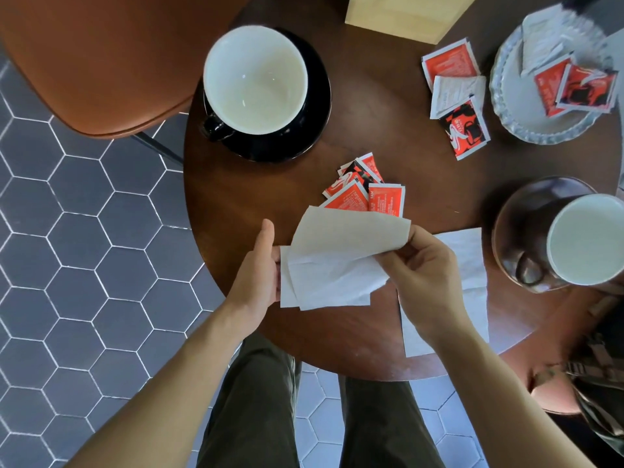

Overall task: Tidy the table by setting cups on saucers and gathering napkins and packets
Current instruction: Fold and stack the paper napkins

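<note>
My left hand (258,275) holds a stack of white napkins (331,278) by its left edge, thumb raised. My right hand (427,271) pinches the upper right corner of a beige napkin (351,234) on top of the stack. Another white napkin (469,265) lies flat under my right wrist. Red packets (368,192) lie just beyond the napkins, and more packets (454,92) lie at the back right. A black cup (255,79) stands on a black saucer (317,113). A brown cup (587,239) sits on a brown saucer (526,204).
The round dark wooden table (388,146) carries a glass dish (506,96) with packets at the far right and a pale wooden box (401,15) at the back. An orange chair (101,62) stands at the left. A patterned bag (594,373) sits at the right.
</note>
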